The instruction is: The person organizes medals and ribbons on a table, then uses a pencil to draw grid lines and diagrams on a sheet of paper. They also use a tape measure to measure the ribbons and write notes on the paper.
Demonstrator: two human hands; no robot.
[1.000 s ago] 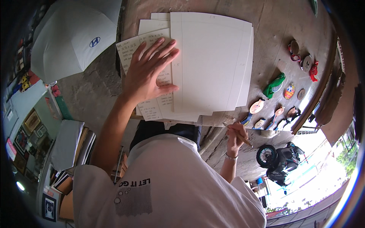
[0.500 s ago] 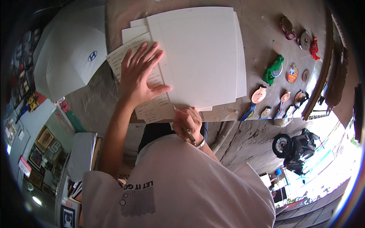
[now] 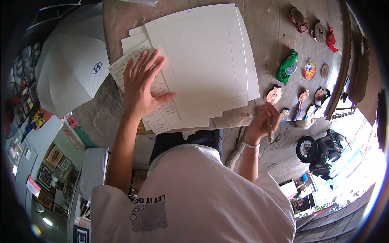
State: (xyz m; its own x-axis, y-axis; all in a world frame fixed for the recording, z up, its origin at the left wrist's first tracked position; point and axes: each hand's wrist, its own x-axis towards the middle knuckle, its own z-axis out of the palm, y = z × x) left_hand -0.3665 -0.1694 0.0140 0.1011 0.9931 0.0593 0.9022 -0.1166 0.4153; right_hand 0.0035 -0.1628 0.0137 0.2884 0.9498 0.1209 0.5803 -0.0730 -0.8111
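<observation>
My left hand (image 3: 144, 91) lies flat with fingers spread on a sheet of handwritten notes (image 3: 156, 123) at the left of the paper stack. Beside it, a large white sheet (image 3: 200, 56) with thin ruled lines near its edges tops several others. Off the stack's lower right corner, by the table's near edge, my right hand (image 3: 261, 121) is closed round a slim pencil (image 3: 270, 133), whose end sticks out below the fingers. Just beyond that hand rests a copper-coloured medal (image 3: 274, 95).
More medals lie on the right of the table (image 3: 259, 32), one with a green ribbon (image 3: 287, 67), others with red ribbons (image 3: 332, 40). A pale umbrella (image 3: 71, 60) stands open at the left. Past the table, a motorcycle (image 3: 324, 152) is parked at the right.
My right hand has moved right with the pencil, from the paper's lower edge to beside the medals. My left hand stays on the notes. The view has shifted slightly.
</observation>
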